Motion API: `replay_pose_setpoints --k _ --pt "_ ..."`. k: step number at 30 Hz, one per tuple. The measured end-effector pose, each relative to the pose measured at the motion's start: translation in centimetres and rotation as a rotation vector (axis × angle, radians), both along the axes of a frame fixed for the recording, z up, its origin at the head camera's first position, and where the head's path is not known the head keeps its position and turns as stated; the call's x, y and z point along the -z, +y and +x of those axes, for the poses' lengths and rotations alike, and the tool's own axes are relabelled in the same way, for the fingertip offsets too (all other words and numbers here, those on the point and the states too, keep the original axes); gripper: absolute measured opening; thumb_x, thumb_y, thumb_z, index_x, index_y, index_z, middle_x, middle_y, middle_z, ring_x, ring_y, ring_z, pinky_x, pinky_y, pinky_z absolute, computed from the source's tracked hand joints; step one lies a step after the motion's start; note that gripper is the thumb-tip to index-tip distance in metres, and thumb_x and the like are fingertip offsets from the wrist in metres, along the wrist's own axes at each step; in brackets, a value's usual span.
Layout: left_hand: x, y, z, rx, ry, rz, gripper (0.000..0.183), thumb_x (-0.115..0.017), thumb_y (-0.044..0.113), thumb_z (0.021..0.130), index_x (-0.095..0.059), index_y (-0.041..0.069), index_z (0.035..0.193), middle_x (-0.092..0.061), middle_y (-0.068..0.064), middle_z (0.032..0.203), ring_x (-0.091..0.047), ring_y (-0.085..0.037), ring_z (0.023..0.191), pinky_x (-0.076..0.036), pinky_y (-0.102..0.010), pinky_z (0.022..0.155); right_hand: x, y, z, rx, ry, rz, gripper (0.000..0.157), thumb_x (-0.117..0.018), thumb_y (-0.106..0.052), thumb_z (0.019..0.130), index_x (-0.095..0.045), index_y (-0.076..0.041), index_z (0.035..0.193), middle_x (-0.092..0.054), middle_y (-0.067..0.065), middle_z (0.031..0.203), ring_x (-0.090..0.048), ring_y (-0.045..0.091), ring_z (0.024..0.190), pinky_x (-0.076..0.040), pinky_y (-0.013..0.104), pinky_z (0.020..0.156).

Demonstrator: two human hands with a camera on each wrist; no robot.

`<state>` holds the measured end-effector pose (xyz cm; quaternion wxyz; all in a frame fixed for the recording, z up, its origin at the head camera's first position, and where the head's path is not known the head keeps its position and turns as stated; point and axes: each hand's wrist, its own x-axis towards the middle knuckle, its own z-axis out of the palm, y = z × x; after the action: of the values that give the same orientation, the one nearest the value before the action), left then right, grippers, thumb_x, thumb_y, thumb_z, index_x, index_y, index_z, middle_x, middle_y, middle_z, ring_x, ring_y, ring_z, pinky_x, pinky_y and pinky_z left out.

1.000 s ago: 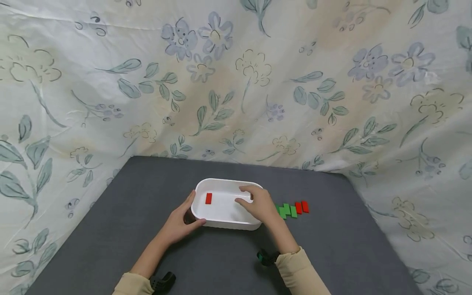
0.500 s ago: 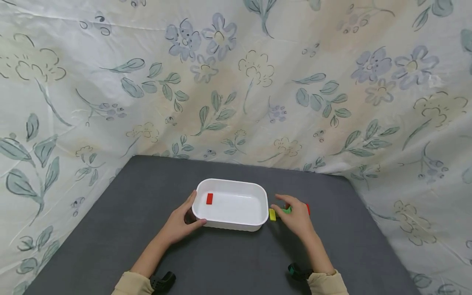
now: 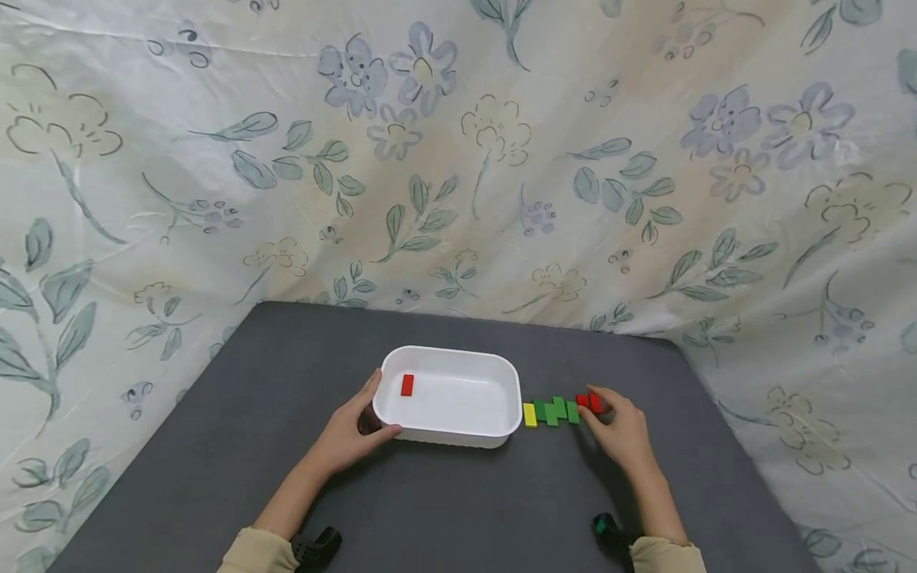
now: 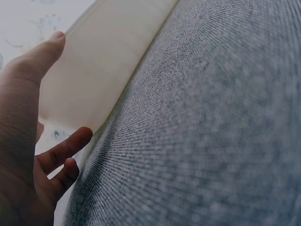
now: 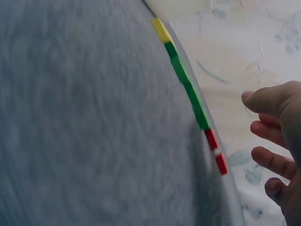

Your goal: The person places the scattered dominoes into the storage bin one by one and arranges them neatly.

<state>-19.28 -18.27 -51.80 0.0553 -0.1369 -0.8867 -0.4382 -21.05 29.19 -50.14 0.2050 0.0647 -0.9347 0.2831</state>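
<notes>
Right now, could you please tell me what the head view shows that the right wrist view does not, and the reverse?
Only the head view shows the left hand touching the white container, and the single red block inside it.

Only the right wrist view shows the lower fingers of the right hand, hidden from above, and the block row from a low angle.

Both show that row, with its yellow block, green blocks and two red blocks, plus the right hand, grey tabletop and floral cloth.
</notes>
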Motion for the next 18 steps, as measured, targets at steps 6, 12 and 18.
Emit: replay_pose_setpoints --k 6,12,18 --pt "0.0 0.1 -0.2 0.001 0.018 0.002 0.107 -0.087 0.045 0.086 -0.027 0.016 0.17 -0.032 -0.006 0.173 -0.059 -0.017 0.09 -0.053 -0.025 0.073 0.8 1.9 0.0 0.017 0.001 0.001 0.045 -0.079 -0.011 0.094 -0.069 -0.002 0.137 -0.07 0.022 0.106 -0.058 0.026 0.076 -0.039 0.032 0.056" --pt "0.1 0.4 -0.2 -0.009 0.016 -0.021 0.108 -0.086 0.049 0.086 -0.026 0.018 0.17 -0.03 -0.004 0.174 -0.055 -0.014 0.086 -0.052 -0.024 0.071 1.2 3.0 0.0 0.029 -0.056 -0.014 0.047 -0.074 -0.008 0.096 -0.065 -0.001 0.142 -0.065 0.012 0.09 -0.047 0.017 0.067 -0.037 0.034 0.059" --pt "0.0 0.4 0.1 -0.023 -0.002 -0.026 0.108 -0.087 0.048 0.085 -0.027 0.018 0.17 -0.03 -0.003 0.174 -0.055 -0.015 0.087 -0.052 -0.024 0.07 2.2 3.5 -0.3 0.014 -0.207 0.01 0.054 -0.072 -0.01 0.097 -0.057 -0.001 0.149 -0.057 0.008 0.081 -0.043 0.017 0.059 -0.036 0.034 0.058"
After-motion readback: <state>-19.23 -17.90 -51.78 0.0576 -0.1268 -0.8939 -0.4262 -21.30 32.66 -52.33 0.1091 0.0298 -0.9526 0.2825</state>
